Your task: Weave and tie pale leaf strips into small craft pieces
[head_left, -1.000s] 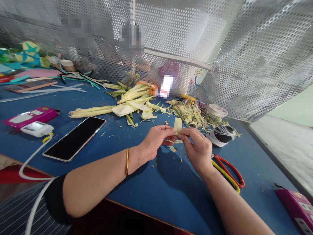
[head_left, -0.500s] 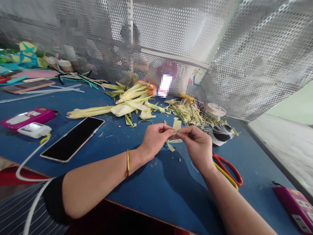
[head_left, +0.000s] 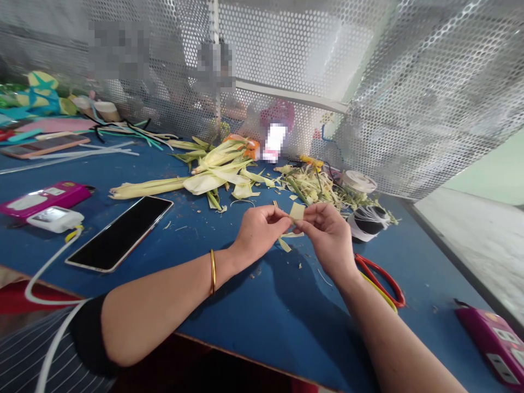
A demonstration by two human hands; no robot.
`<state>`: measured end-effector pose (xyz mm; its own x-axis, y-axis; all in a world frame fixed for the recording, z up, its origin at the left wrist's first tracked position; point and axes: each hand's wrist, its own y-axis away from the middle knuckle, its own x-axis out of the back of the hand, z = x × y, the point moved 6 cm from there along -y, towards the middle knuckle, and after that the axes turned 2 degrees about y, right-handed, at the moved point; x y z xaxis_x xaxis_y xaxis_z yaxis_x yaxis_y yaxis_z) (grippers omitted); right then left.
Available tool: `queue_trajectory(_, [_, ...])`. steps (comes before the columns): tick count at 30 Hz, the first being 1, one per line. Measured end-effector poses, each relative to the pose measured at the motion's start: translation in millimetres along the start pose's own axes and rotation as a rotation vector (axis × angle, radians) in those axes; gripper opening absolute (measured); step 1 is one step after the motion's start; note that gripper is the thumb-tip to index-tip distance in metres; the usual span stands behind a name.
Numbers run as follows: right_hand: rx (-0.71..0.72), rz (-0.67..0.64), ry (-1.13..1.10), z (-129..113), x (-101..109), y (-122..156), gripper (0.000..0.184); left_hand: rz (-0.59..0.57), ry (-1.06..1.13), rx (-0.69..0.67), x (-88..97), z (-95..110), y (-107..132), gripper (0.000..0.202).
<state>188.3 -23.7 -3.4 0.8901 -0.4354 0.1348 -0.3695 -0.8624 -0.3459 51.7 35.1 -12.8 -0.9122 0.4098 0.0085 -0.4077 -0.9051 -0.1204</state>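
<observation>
Between my two hands is a small pale-yellow piece of corn husk (head_left: 297,211), its squarish end standing up above my fingertips. My left hand (head_left: 262,229) pinches its lower edge between thumb and fingers. From the other side my right hand (head_left: 329,234) holds the same piece, thumb pressed against the index finger. Just below the fingers, narrow husk strips (head_left: 285,245) lie on the blue table (head_left: 249,327). Scissors with red and yellow handles (head_left: 382,281) lie beside my right wrist, partly hidden by it.
Corn husks (head_left: 213,174) are heaped at the back centre, husk scraps (head_left: 315,183) right of them. A thread spool (head_left: 368,222) stands near my right hand. A black-screened phone (head_left: 120,232) and a purple power strip (head_left: 49,197) lie left; another power strip (head_left: 495,344) lies right.
My right index finger has lifted and curled back from the husk piece, while the thumb stays at it. The husk's upright part looks a little shorter and tilted. My left hand has hardly moved.
</observation>
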Motion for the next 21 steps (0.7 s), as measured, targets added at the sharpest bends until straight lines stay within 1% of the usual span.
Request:
queue_trajectory(1, [0.021,-0.002,0.049,-0.7,0.4,1.0,0.022,0.017,0.037,0.037,0.4,-1.7,-0.4,0.013])
queue_trajectory(3, [0.105,0.004,0.224,-4.7,2.0,3.1,0.020,0.045,0.151,0.140,0.1,-7.0,-0.6,0.017])
queue_trajectory(5, [0.252,0.003,0.450,-12.2,1.9,5.8,0.015,0.047,0.261,0.244,-1.8,-12.7,0.2,0.018])
queue_trajectory(7, [0.424,-0.017,0.625,-20.7,-1.0,9.2,0.006,0.025,0.330,0.313,-4.1,-16.2,1.3,0.019])
queue_trajectory(8, [0.500,-0.037,0.675,-24.0,-3.0,10.8,0.002,0.009,0.356,0.333,-5.1,-16.9,1.8,0.019])
queue_trajectory(9, [0.561,-0.057,0.703,-26.7,-4.6,12.2,0.005,-0.007,0.380,0.349,-5.9,-17.5,2.1,0.019])
queue_trajectory(11, [0.636,-0.096,0.725,-29.6,-7.0,13.7,0.011,-0.030,0.422,0.384,-6.9,-18.8,2.6,0.018])
queue_trajectory(13, [0.664,-0.120,0.736,-30.0,-7.8,14.0,0.013,-0.047,0.468,0.440,-8.0,-21.2,3.3,0.017])
queue_trajectory(16, [0.670,-0.121,0.743,-29.1,-6.6,13.7,0.014,-0.075,0.521,0.519,-10.1,-24.8,4.5,0.015])
queue_trajectory(18, [0.655,-0.121,0.713,-28.5,-5.5,13.1,0.014,-0.093,0.530,0.522,-10.7,-24.9,4.4,0.013])
queue_trajectory(21, [0.617,-0.111,0.621,-29.4,-4.1,11.7,0.014,-0.109,0.514,0.477,-10.3,-22.3,3.5,0.011])
